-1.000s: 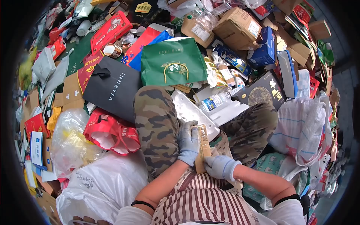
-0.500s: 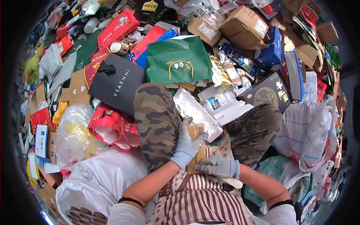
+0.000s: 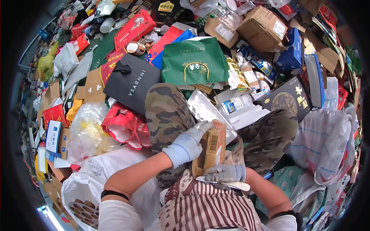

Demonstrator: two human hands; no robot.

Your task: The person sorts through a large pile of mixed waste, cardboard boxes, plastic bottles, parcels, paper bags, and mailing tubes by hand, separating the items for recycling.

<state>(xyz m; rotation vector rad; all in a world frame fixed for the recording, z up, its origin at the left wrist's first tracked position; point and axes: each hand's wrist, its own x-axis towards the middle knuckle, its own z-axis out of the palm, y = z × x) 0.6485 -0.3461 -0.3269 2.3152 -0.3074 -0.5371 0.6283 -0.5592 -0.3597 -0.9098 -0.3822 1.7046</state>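
A small brown cardboard box (image 3: pixel 213 144) with a barcode and reddish print stands tilted over my lap. My left hand (image 3: pixel 187 144), in a grey-white glove, is closed around its upper left side. Lower down, my gloved right hand (image 3: pixel 225 173) rests against the box's bottom end, fingers curled. From beneath those fingers sticks out the pale handle of what looks like a knife (image 3: pixel 242 186); its thin tip is partly covered by the hand. Just past the box lies a white foam tray (image 3: pixel 206 109), between my knees.
Mixed waste surrounds me. Ahead are a green gift bag (image 3: pixel 194 61), a black paper bag (image 3: pixel 133 82) and a black printed box (image 3: pixel 285 96). A white sack (image 3: pixel 104 177) with cardboard tubes sits at left; a white woven bag (image 3: pixel 322 142) is at right.
The box has been raised and turned, showing its barcode side. My left hand shifted to its upper left edge. My right hand stays low with the knife. The view swung slightly left.
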